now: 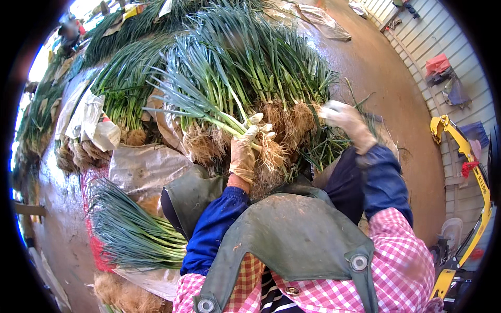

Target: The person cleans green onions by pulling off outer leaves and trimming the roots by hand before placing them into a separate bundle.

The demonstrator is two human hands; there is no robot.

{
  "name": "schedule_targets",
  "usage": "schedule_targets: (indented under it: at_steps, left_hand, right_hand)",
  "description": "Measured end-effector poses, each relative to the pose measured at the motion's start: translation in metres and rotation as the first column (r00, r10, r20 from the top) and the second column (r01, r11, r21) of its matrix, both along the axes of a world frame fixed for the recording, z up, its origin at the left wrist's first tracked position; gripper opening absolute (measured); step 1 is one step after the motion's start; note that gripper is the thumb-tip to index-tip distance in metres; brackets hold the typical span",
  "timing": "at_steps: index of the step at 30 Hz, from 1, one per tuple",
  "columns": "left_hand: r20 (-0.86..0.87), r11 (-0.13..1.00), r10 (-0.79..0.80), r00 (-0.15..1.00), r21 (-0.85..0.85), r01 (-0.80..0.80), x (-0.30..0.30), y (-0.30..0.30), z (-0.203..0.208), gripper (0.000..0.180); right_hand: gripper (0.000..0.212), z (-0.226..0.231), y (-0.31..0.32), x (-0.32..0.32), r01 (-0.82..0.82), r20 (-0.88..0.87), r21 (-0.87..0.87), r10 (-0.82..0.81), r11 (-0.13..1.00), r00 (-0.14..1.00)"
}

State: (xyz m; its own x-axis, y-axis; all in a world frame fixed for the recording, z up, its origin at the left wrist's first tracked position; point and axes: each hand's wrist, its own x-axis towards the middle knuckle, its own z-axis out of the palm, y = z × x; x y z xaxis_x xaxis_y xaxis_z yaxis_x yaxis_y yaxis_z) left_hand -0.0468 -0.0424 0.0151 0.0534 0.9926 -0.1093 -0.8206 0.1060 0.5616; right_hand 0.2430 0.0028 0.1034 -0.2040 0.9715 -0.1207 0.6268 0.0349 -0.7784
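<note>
My left hand, in a tan glove, is closed around the white lower stems of a few green onions. Their leaves point to the upper left, and pale roots hang off on the right of my fingers. Out to the right, my gloved right hand is raised beside the big heap, its fingers smeared by motion; whether it holds anything I cannot make out. Directly ahead stands a large heap of green onions with brown, tangled roots facing me. Loose green leaves lie below my right hand.
At lower left, trimmed-looking green onions lie on a red mesh and a pale sack. More bundles line the far left, partly under white sacking. A yellow machine arm stands by the corrugated wall at right.
</note>
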Motion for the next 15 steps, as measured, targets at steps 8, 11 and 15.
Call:
schedule_targets:
  at_steps: [8,11,15]
  left_hand:
    - [-0.345,0.985,-0.027,0.938,-0.169,-0.034,-0.001,0.000,-0.017,0.015]
    - [-0.355,0.978,-0.070,0.932,-0.209,-0.006,-0.006,-0.003,-0.015,0.015]
    - [-0.294,0.967,-0.058,0.954,-0.256,-0.020,-0.002,-0.005,-0.010,0.015]
  right_hand:
    - [0.043,-0.045,0.063,-0.177,-0.281,0.186,-0.170,0.311,0.945,0.932]
    - [0.039,-0.054,0.061,-0.179,-0.264,0.273,-0.126,0.289,0.956,0.917]
    - [0.032,-0.052,0.039,-0.190,-0.253,0.598,0.122,0.132,0.960,0.790]
